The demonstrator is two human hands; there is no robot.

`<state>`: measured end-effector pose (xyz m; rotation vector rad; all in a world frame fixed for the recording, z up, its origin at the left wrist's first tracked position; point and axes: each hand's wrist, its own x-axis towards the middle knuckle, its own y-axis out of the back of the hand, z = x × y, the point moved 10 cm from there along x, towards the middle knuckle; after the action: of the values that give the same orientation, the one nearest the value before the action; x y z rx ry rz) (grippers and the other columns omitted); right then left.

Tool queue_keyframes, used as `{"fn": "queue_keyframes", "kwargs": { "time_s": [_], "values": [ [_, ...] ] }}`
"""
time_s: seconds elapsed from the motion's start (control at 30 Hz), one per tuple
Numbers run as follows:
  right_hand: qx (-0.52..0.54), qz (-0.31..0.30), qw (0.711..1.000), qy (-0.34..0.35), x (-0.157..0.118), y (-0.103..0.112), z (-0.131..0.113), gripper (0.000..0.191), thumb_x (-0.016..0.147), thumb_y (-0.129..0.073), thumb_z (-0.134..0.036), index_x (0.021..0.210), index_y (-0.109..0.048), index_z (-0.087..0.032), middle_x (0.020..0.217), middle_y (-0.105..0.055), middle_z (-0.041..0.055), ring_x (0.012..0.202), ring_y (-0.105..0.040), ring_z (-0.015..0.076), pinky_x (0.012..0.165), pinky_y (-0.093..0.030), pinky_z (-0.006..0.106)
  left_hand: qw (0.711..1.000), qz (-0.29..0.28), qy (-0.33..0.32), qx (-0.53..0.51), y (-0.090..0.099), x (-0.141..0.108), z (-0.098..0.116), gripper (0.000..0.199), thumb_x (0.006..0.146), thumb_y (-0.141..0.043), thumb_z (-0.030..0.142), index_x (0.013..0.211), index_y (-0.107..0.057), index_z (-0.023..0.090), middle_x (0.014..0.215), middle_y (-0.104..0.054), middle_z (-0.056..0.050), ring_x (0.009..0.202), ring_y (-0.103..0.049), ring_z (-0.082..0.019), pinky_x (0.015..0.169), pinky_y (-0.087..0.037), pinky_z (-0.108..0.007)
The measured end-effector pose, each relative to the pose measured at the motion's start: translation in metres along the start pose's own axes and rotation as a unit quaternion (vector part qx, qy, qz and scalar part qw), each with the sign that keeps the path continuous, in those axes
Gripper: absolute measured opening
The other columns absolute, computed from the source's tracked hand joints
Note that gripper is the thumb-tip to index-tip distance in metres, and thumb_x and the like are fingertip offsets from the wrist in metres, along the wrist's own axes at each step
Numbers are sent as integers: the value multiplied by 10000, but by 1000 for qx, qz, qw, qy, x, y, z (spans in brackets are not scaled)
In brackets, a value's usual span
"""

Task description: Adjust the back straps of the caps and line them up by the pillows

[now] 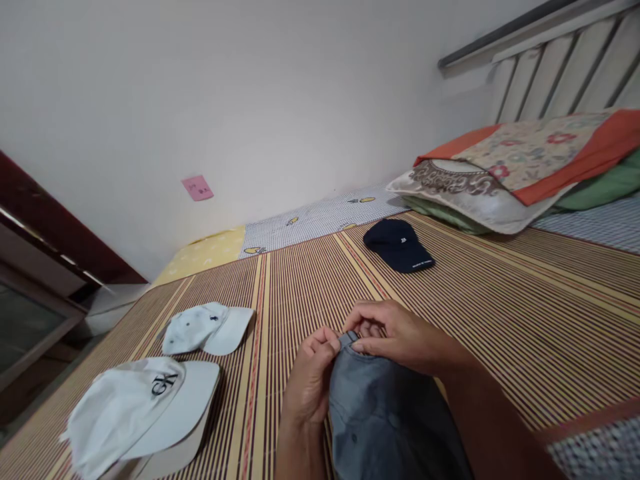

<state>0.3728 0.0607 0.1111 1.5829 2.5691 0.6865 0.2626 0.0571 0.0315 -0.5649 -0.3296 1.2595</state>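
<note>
The grey cap (385, 417) is sitting at the lower middle of the view, with both hands working at its far end. Its long axis is running from the strap (347, 340), which is pointing away from the person, back and slightly right to where the bottom edge is cutting it off. So the strap is lying right between the hands, and neither is nearer: both are touching that end. The left hand (311, 373) is pinching the strap's left side between thumb and fingers. The right hand (395, 327) is reaching over from the right, its thumb pressing beside the strap and its fingers curling beyond it; just what those fingers are gripping, I cannot tell.

Beneath, the mat (306, 280) is spreading out. Off to the left, the lettered cap (117, 410) and, just beyond it, the small cap (193, 328) are lying brims rightward. Ahead of the right hand, the navy cap (393, 241) is resting near the pillow (453, 189)
</note>
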Motion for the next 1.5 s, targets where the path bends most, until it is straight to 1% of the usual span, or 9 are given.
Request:
{"fn": "queue_keyframes", "kwargs": {
  "time_s": [0.47, 0.67, 0.8, 1.0, 1.1, 1.2, 1.3, 1.37, 1.5],
  "values": [
    [-5, 10, 1000, -8, 0, 2, 6, 128, 762, -705, -174, 887, -693, -196, 745, -595, -43, 672, -515, 127, 609, -398, 262, 1000, 5, -8, 9, 0, -1, 2, 278, 743, -817, 242, 678, -556, 172, 609, -445, 55, 557, -359, -86, 558, -289, -220],
    [-1, 13, 1000, 1, 0, 4, 2, 130, 757, -701, -152, 877, -700, -202, 888, -717, -13, 866, -657, 167, 783, -466, 293, 1000, -21, -4, 19, -3, -4, 3, 285, 761, -821, 270, 695, -560, 174, 624, -474, 45, 563, -378, -89, 558, -290, -226],
    [-10, 15, 1000, -6, -1, 4, 3, 142, 750, -714, -156, 882, -700, -207, 866, -717, -23, 846, -666, 164, 749, -466, 284, 999, -36, -2, 20, -5, -6, 4, 257, 769, -807, 248, 709, -568, 173, 669, -506, 32, 606, -422, -97, 595, -326, -225],
    [-22, 21, 1000, 1, 0, 7, 1, 148, 740, -720, -166, 880, -692, -202, 874, -703, -13, 860, -639, 171, 767, -462, 290, 999, -52, 6, -14, -8, -6, 2, 234, 797, -788, 226, 725, -573, 169, 699, -528, 22, 642, -462, -99, 633, -354, -219],
    [-20, 20, 1000, 0, 0, 7, 1, 151, 736, -720, -168, 880, -689, -198, 834, -677, -19, 804, -605, 157, 727, -447, 279, 999, -44, 9, -21, -5, -6, 0, 229, 816, -789, 240, 753, -579, 172, 669, -498, 38, 607, -449, -86, 606, -339, -206],
    [-3, 16, 1000, -10, -1, 5, 4, 143, 738, -721, -174, 872, -676, -192, 738, -607, -44, 704, -544, 133, 640, -410, 258, 999, -43, 24, -8, -6, -6, -2, 205, 833, -789, 307, 860, -643, 164, 746, -575, 7, 672, -523, -101, 657, -394, -210],
    [29, -2, 999, -22, -2, 0, 10, 173, 729, -757, -200, 882, -678, -184, 691, -558, -58, 655, -499, 119, 596, -386, 244, 997, -65, 48, 5, -12, -8, -6, 239, 833, -792, 335, 859, -674, 129, 764, -612, -26, 678, -536, -106, 659, -413, -210],
    [78, -29, 996, -25, -1, -5, 15, 210, 758, -771, -251, 937, -691, -176, 726, -598, -42, 673, -528, 123, 616, -409, 245, 996, -74, 53, -12, -14, -9, -7, 231, 821, -797, 308, 790, -658, 127, 709, -590, -14, 635, -507, -96, 622, -394, -198],
    [163, -98, 982, 5, 0, -16, 17, 236, 943, -622, -377, 1004, -697, -161, 842, -720, 32, 802, -660, 165, 780, -499, 312, 991, -99, 38, -81, -14, -14, 0, 200, 816, -771, 294, 760, -655, 140, 690, -585, -14, 634, -508, -103, 631, -413, -199]
  ]
}}
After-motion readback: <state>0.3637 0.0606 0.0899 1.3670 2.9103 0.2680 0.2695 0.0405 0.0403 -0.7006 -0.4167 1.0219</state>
